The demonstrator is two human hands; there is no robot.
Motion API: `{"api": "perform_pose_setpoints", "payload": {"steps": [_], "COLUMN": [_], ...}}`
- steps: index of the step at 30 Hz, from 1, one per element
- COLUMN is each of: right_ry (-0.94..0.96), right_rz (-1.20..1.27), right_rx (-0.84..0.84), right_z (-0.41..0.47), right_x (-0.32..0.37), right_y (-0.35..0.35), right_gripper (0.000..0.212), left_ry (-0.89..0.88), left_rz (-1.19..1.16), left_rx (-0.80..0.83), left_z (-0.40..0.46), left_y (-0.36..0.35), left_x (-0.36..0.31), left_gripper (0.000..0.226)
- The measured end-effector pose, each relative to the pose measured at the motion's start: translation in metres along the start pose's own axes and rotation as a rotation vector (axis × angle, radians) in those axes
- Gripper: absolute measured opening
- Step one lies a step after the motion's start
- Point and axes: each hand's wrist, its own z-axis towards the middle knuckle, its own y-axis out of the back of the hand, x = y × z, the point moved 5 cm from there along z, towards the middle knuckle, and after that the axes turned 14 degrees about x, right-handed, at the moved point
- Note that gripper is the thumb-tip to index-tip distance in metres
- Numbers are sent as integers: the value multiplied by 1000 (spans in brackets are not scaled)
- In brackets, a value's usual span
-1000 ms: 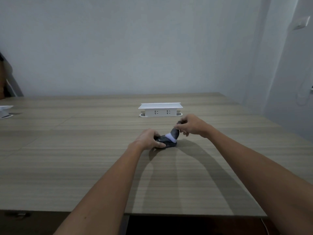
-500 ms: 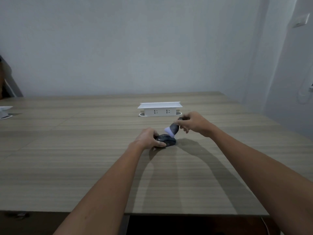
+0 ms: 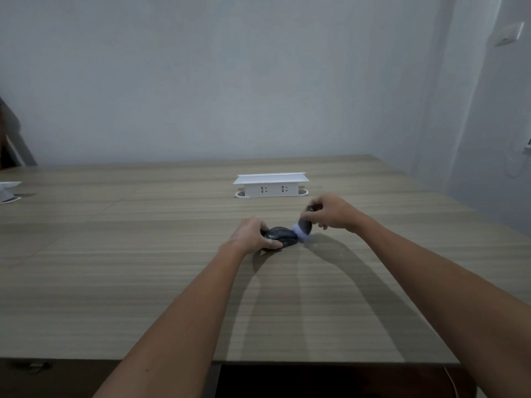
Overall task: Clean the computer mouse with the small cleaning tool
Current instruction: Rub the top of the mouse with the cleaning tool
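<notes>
A dark computer mouse (image 3: pixel 283 236) lies on the wooden table (image 3: pixel 143 268) a little past its middle. My left hand (image 3: pixel 250 234) grips the mouse's left side and holds it down. My right hand (image 3: pixel 330 212) pinches a small dark cleaning brush (image 3: pixel 304 226) with a pale, blurred bristle tip. The bristles sit at the mouse's right end, touching or just off it. The brush leans up and to the right toward my fingers.
A white pop-up socket box (image 3: pixel 270 185) stands on the table just behind my hands. Another white box (image 3: pixel 7 191) sits at the far left edge. A pale wall runs behind the table, and the table's front edge is near me.
The brush was on the mouse's top, lifted slightly half a second ago, and now has swept down to the mouse's right end. My left hand and the mouse have stayed put.
</notes>
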Motion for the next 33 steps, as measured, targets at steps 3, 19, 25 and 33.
{"api": "perform_pose_setpoints", "payload": {"steps": [3, 19, 25, 33], "right_ry": [77, 79, -42, -27], "right_rz": [154, 137, -137, -44], "right_rx": [49, -10, -32, 11], "right_z": [0, -1, 5, 9], "right_x": [5, 8, -2, 8], "right_y": [-3, 0, -3, -7], "right_gripper": [17, 15, 17, 18], "left_ry": [-2, -30, -63, -87], "left_rz": [-3, -77, -116, -134], "left_rx": [-22, 74, 112, 96], "left_z": [-2, 1, 4, 4], "left_y": [0, -7, -8, -6], "left_x": [0, 7, 11, 13], "left_gripper": [38, 34, 35, 32]}}
